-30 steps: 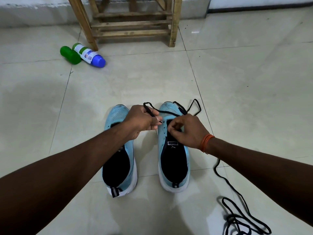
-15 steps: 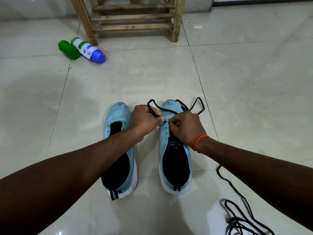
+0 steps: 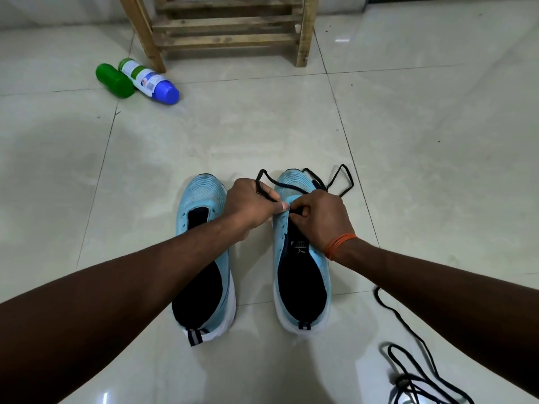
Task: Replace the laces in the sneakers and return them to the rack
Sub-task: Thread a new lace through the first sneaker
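Nearest, noted a loose black lace (image 3: 407, 324) coiled on the floor tiles (image 3: 437, 199) at lower right, touching neither hand and well apart from both. Next out, found the pair side by side, soles down, heels toward the camera, toes and long axes pointing away at the rack. Logged left sneaker (image 3: 201, 258) as bare of any lace. Logged right sneaker (image 3: 300, 272) as barely begun: working lace (image 3: 280, 185) draped over the toe, threaded perhaps through the front row only, the rest hidden under knuckles. Recorded left hand (image 3: 250, 205) curled, pinching one run of that lace between thumb and fingers; right hand (image 3: 318, 217) likewise pinching lace at a forward eyelet. Judged task early: most of one shoe, all of the other, then racking left. Farthest, noted wooden rack (image 3: 227, 39) showing no shoes on visible slats, two bottles (image 3: 151, 83) lying by its leg.
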